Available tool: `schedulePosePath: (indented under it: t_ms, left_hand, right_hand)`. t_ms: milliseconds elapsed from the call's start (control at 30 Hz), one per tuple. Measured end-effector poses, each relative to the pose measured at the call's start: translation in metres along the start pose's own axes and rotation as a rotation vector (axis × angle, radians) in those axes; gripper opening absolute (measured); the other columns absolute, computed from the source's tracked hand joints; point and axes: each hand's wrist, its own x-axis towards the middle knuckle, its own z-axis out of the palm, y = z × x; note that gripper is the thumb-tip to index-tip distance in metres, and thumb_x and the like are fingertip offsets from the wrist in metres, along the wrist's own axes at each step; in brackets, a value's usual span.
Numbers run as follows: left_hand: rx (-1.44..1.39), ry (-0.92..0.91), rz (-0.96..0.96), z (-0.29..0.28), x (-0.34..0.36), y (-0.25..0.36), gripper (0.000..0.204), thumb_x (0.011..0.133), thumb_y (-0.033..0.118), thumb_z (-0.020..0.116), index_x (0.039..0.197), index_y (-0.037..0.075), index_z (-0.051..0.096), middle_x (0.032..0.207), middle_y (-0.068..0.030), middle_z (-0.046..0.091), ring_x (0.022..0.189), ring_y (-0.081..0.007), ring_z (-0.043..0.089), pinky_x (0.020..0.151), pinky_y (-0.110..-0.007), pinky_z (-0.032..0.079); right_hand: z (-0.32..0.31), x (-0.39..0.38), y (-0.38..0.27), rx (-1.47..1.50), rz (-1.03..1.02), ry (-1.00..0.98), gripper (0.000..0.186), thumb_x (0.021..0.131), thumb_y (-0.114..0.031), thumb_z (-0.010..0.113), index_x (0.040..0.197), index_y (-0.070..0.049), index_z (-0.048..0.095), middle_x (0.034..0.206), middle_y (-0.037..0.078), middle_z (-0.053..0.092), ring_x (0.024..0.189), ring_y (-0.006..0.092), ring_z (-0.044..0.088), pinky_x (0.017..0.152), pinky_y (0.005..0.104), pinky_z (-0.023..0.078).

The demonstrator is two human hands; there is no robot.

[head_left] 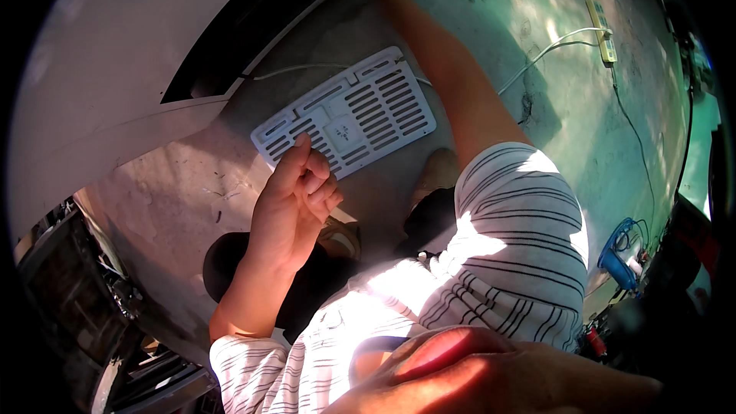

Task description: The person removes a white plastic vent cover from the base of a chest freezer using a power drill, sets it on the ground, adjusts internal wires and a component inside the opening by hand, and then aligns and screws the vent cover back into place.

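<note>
My left hand (299, 192) is raised with its fingers curled in and the thumb near the index finger. Whether something small sits inside the curl I cannot make out. Beyond it on the floor lies a white slotted plastic panel (343, 135), rectangular, with rows of long vents; my fingers overlap its near left edge in the view. My right arm stretches far forward past the panel's right side. At its end, my right hand (392, 1) is dark and smeared near the lower corner of a large white cabinet-like body (138, 38); its fingers do not show clearly.
A dark opening (261, 27) runs along the white body's lower part. A pale cable (299, 68) passes behind the panel. On the right, a power strip (602, 31) with plugged cords lies on the concrete floor (537, 54). Farther down is a blue object (619, 257). Metal frames (115, 368) stand lower left.
</note>
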Motion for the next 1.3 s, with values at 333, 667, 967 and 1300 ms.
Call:
schedulePosePath:
  t_ms: [333,667,967,1300]
  left_hand:
    - [0.02,0.009,-0.01,0.009,-0.003,-0.004,0.035,0.095,0.036,0.051,0.069,0.012,0.051,0.059,0.0065,0.036,0.059,-0.0063,0.036,0.064,-0.024,0.035]
    - [0.004,0.059,-0.011,0.006,-0.005,-0.003,0.037,0.096,0.036,0.048,0.068,0.012,0.05,0.06,0.0054,0.035,0.059,-0.0075,0.034,0.064,-0.024,0.034]
    - [0.02,0.057,-0.002,0.008,-0.004,-0.001,0.037,0.096,0.036,0.048,0.068,0.012,0.05,0.061,0.0056,0.036,0.06,-0.0073,0.036,0.066,-0.025,0.035]
    - [0.0,0.049,-0.021,0.007,0.0,-0.003,0.034,0.096,0.035,0.049,0.07,0.013,0.051,0.061,0.0058,0.038,0.06,-0.007,0.036,0.064,-0.024,0.035]
  right_hand:
    - [-0.055,-0.016,-0.069,0.087,-0.052,0.309,0.032,0.078,-0.04,0.066,0.095,-0.014,0.072,0.088,0.012,0.069,0.084,0.0294,0.066,0.074,0.0387,0.05]
    - [-0.04,-0.013,-0.097,0.075,0.2,0.434,0.027,0.086,-0.034,0.054,0.096,-0.015,0.07,0.093,0.015,0.066,0.09,0.0368,0.063,0.081,0.0493,0.047]
    - [-0.059,-0.012,-0.121,-0.115,0.108,0.476,0.03,0.084,-0.039,0.055,0.087,-0.013,0.071,0.088,0.017,0.066,0.086,0.0385,0.061,0.079,0.0505,0.045]
    - [-0.046,0.013,-0.101,0.313,0.454,0.303,0.047,0.082,-0.038,0.059,0.107,0.002,0.064,0.108,0.026,0.062,0.101,0.0404,0.059,0.087,0.0446,0.047]
